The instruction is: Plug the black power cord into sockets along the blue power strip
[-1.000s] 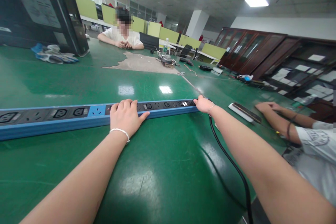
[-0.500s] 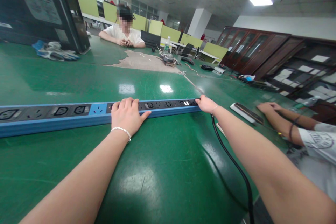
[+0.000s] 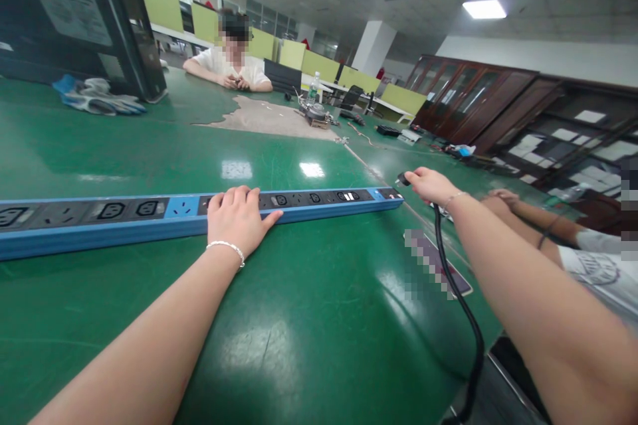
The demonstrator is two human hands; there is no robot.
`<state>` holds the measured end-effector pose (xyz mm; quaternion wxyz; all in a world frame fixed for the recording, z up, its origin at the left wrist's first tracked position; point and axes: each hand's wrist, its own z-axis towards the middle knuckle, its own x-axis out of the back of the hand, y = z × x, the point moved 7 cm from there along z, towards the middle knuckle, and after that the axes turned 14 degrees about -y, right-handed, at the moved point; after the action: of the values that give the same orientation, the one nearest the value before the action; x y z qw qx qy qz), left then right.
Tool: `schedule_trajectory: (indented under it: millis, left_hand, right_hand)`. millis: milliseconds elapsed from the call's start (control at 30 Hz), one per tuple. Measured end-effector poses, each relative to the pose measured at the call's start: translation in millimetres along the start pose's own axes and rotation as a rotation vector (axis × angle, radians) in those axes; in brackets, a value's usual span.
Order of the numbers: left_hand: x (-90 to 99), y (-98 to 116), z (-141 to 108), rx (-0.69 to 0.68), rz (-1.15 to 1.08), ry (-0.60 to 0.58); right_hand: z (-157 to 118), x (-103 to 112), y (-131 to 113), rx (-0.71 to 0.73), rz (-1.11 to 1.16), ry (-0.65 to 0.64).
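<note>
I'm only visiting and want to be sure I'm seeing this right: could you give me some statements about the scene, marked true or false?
1. The left hand rests on the blue power strip. True.
2. The right hand is empty. False: it holds a black plug.
3. The plug sits in a socket. False: its pins are out in the open.
4. Gloves lie beside the large black case. True.
5. The bottle stands upright. True.

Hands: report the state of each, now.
Left hand: resting on top of the blue power strip, thumb at its near edge.
Right hand: closed, holding the black plug off the strip's end.
</note>
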<state>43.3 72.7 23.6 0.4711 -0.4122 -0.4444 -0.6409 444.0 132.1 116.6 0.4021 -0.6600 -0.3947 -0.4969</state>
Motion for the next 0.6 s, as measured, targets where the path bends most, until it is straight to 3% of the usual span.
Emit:
schedule_trajectory:
  millis: [167, 433, 600]
  left_hand:
    - [-0.3, 0, 0, 0.007, 0.038, 0.021]
    - [-0.8, 0, 1, 0.006, 0.053, 0.032]
    - [-0.9, 0, 0, 0.006, 0.045, 0.034]
  right_hand:
    - [3, -24, 3, 0.007, 0.072, -0.088]
    - [13, -21, 7, -0.133, -0.038, -0.029]
    - [21, -29, -2, -0.051, -0.213, 0.009]
